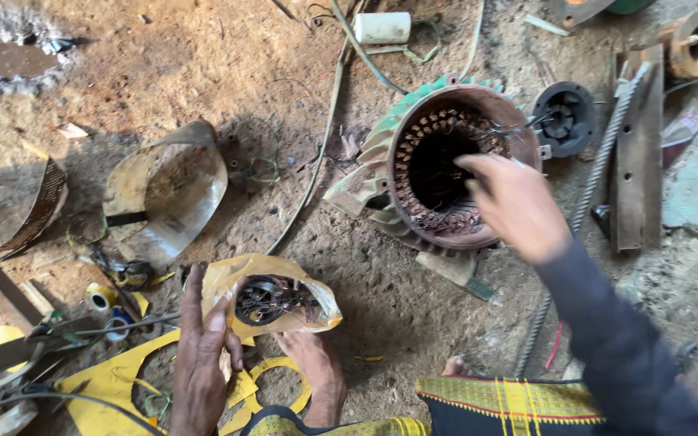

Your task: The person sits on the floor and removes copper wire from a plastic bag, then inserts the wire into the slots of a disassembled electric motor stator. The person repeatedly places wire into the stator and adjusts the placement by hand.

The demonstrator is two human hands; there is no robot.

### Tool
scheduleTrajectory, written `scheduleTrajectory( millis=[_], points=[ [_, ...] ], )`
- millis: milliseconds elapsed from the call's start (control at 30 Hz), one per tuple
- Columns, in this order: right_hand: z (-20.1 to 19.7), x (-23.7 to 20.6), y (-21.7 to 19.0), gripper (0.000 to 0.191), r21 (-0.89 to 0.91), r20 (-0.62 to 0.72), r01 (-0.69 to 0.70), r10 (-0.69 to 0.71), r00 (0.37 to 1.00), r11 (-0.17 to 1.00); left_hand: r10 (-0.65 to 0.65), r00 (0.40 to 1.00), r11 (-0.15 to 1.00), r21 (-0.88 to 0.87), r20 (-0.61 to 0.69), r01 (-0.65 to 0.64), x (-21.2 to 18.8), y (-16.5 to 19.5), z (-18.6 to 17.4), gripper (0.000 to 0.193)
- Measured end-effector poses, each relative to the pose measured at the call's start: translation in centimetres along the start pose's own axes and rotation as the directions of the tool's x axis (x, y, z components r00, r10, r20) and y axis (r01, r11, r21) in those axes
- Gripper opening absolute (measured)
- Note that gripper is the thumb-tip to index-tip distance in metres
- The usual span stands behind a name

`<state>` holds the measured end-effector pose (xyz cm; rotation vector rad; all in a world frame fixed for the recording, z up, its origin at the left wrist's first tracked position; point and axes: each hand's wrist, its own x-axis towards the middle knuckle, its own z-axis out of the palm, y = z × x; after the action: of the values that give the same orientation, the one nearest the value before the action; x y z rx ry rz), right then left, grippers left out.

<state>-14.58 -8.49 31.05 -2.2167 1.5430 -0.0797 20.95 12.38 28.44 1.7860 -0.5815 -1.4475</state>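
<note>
Right hand (pixel 515 206) is raised at the mouth of the motor stator (pixel 438 165), fingers loosely spread, nothing held; fingertips are seen just at the copper windings (pixel 446 129) inside the bore. The stator lies on its side on the dirt floor (pixel 228 64), bore axis tilted toward the viewer, directly ahead of this nearer hand. Left hand (pixel 199 355) is closed on a yellow paper wrap (pixel 272 295) holding a tangle of dark wire, near the floor's near edge. A curved metal cover (pixel 167 190) lies to the left, well apart.
</note>
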Motion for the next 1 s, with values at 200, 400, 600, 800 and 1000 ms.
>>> scheduleTrajectory(
  millis=[200,400,600,800,1000],
  points=[
    [10.2,7.3,8.8,0.077,-0.464,0.610,0.346,0.012,0.792,0.815,0.058,0.996,0.998,-0.034,0.066,-0.056,0.7,-0.4,0.1,0.083],
    [14.4,7.2,13.5,0.063,-0.548,0.542,0.613,-0.317,0.778,0.569,-0.034,0.999,0.999,0.019,0.031,0.034,1.3,-0.5,0.1,0.083],
    [15.1,7.2,15.1,0.037,-0.568,0.559,0.711,-0.439,0.703,0.415,-0.019,0.999,1.000,0.024,0.044,0.018,0.8,-0.3,0.4,0.078],
    [16.2,7.1,15.1,0.039,-0.602,0.538,0.717,-0.485,0.689,0.351,-0.014,0.998,0.999,-0.029,0.066,0.016,0.8,0.2,0.6,0.081],
    [15.5,7.9,14.0,0.035,-0.549,0.692,0.812,-0.436,0.575,0.199,-0.017,0.998,1.000,-0.020,0.058,0.018,0.7,0.2,0.4,0.084]
  ],
)
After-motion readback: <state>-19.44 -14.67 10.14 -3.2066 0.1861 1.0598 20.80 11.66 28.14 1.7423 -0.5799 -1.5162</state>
